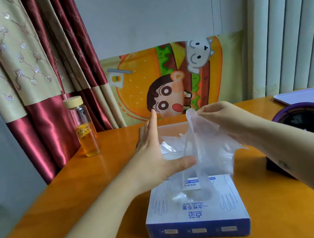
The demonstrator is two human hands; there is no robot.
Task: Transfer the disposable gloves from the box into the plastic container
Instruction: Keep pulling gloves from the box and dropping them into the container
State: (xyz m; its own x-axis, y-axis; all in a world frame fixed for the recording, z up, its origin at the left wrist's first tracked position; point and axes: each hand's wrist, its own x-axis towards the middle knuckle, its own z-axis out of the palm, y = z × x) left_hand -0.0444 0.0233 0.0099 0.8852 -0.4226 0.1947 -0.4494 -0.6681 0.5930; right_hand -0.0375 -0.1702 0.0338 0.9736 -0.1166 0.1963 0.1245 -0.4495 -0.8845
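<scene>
aloft, right hand [221, 120] pinches glove [205, 148]; left hand [154, 157] flat by container [172, 125] edge

Blue-and-white flat cardboard box [197, 216] on worktop: all print upside down from wearer's side. On lid, two large blue characters, seemingly 点论. Just beyond them, smaller blue line: 一次性手套, with tiny Latin line "Disposable Gloves" beside it. Outline drawings of gloves at left and right of lid. Blue strip [214, 178] at far edge of lid: small white print, too fine to read, partly behind transparent plastic glove [204, 144]. Three pale labels [197, 231] on near blue side: unreadable.
</scene>
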